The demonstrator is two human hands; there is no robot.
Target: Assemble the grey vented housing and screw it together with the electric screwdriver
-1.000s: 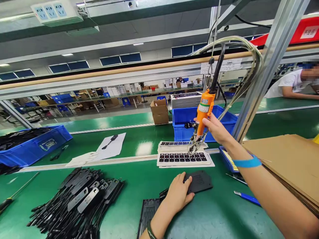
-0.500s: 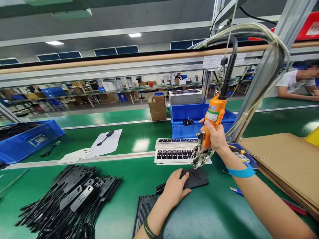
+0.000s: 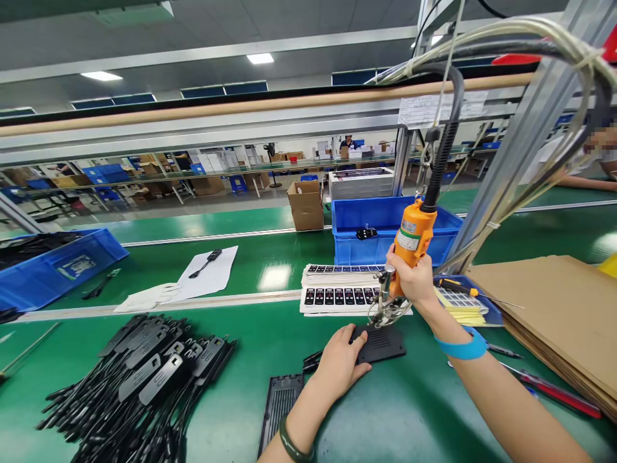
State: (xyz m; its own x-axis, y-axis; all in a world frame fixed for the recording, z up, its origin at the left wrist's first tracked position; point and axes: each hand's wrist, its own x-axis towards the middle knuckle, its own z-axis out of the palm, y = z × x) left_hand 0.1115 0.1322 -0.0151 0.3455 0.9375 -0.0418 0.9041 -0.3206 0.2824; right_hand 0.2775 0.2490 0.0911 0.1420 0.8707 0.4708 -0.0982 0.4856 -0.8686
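Observation:
My right hand (image 3: 413,278) is wrapped round an orange electric screwdriver (image 3: 412,231), which hangs from a cable and points downward. Its metal nose is at the far edge of a black plastic case (image 3: 380,345); I cannot tell whether the tip touches it. The flat case lies on the green bench with slots in its top. My left hand (image 3: 340,360) holds the case at its left end, index finger and thumb apart on it. Beside my left wrist lies a ribbed black case half (image 3: 281,402), partly covered by my forearm. Black cable ends (image 3: 312,361) show left of my hand.
A pile of black cabled units (image 3: 159,373) lies on the left. Label sheets (image 3: 340,297) and a blue bin (image 3: 357,251) stand beyond the case. Cardboard sheets (image 3: 549,302) and a red-handled tool (image 3: 562,390) are at right. A metal post (image 3: 511,161) rises there.
The screwdriver and my right hand have moved slightly down and left, toward the black case. My left hand stays on the case. The view has shifted a little.

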